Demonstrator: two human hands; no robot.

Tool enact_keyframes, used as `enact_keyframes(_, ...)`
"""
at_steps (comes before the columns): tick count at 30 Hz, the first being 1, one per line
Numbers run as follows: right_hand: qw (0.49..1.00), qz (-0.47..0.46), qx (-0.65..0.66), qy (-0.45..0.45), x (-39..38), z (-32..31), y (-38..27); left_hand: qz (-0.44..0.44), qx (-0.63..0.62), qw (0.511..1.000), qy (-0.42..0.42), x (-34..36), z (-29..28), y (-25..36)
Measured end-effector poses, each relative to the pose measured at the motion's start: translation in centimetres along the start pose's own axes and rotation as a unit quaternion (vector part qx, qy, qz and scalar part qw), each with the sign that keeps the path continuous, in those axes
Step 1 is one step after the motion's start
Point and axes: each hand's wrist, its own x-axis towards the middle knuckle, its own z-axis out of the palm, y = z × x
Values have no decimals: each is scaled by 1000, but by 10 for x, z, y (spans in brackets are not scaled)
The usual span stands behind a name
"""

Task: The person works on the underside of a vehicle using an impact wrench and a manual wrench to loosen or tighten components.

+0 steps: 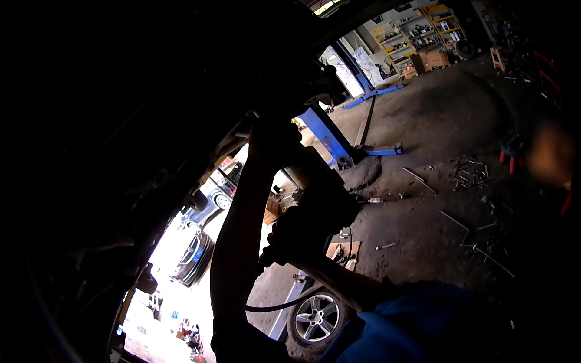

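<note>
Overhead and to the left is the dark underside of a raised car, mostly lost in shadow. My left arm reaches up to it, and my left hand is a black silhouette by the underbody, near the upper end of a bulky dark tool. That tool looks like an impact wrench, seen only in outline. Lower down, my right hand is closed around its lower part. Shadow hides the fingers of my left hand and the spot where the tool meets the car.
A black hose curves below my arms beside a loose wheel. Blue lift posts stand ahead. Bars and loose tools litter the floor at right. Shelves line the far wall; a parked car sits in bright light at left.
</note>
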Motion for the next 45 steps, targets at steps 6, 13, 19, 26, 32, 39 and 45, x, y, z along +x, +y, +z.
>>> enact_keyframes(6,997,3,-63,-35,3,1,-22,-75,-71,978,-182,20,-2,-7)
enact_keyframes(13,997,-31,-61,17,0,0,-15,-60,-31,991,-113,10,8,-5)
enact_keyframes(19,998,-15,-39,-38,6,3,-16,-50,-37,989,-132,9,8,-8)
enact_keyframes(26,995,-9,-98,-22,4,-2,-20,-51,-41,978,-198,12,-3,-9)
enact_keyframes(32,994,-12,-87,-71,2,-22,-19,-47,-60,969,-236,20,-9,-12)
enact_keyframes(39,999,-14,-42,-17,2,6,-13,-68,-64,966,-242,17,-16,-8)
enact_keyframes(45,997,-19,-60,-45,6,5,-14,-59,-60,992,-91,12,4,-9)
